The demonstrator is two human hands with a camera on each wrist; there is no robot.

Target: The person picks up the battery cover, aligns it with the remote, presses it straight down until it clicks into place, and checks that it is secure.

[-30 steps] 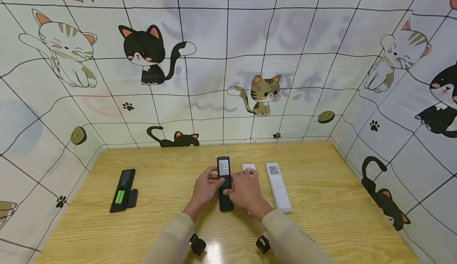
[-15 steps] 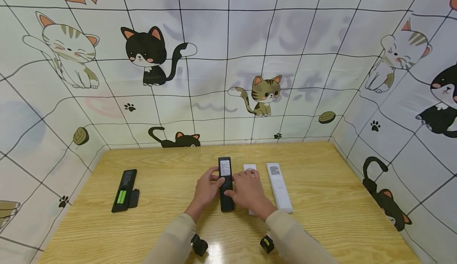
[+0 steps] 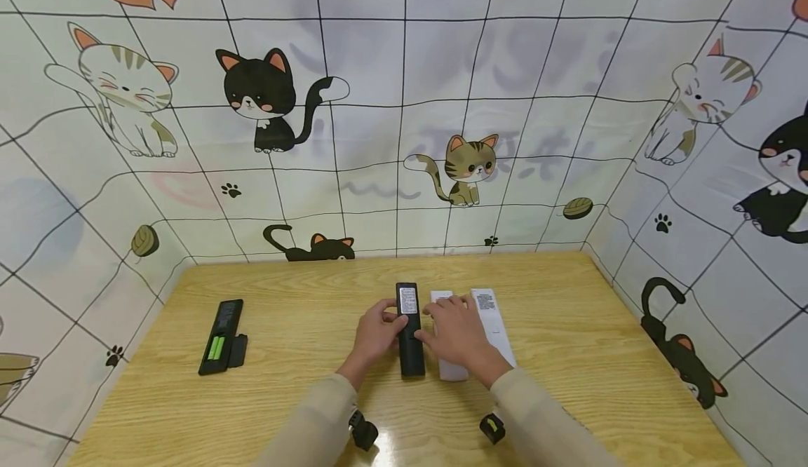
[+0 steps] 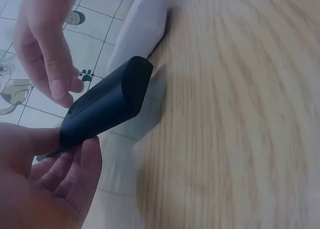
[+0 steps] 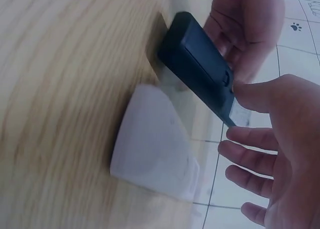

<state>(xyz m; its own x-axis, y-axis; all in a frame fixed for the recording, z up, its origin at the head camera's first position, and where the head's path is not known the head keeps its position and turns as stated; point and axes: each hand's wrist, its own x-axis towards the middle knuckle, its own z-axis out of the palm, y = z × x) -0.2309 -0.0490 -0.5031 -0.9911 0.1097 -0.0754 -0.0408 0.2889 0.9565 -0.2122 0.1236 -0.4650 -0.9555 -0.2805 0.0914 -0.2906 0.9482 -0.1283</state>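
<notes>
In the head view, a black remote control (image 3: 412,351) is held back side up, its white label at the far end. My left hand (image 3: 374,337) grips it from the left, thumb on top and fingers underneath, as the left wrist view confirms. The remote is tilted above the table. My right hand (image 3: 459,334) hovers just to its right with fingers spread and holds nothing. Its thumb is very near the remote's back in the right wrist view; whether it touches I cannot tell. Partly hidden below this hand lies a white remote (image 5: 150,144).
A second white remote (image 3: 496,327) lies face down at the right. Farther left, another black remote (image 3: 225,317) has its battery bay uncovered, showing green batteries (image 3: 216,348), with its battery cover (image 3: 237,351) beside it. Cat-patterned cloth (image 3: 372,137) walls the wooden table (image 3: 303,299).
The black remote and my left hand have shifted slightly right. My right hand has drawn away to the right from the remote's edge, and its fingers have spread.
</notes>
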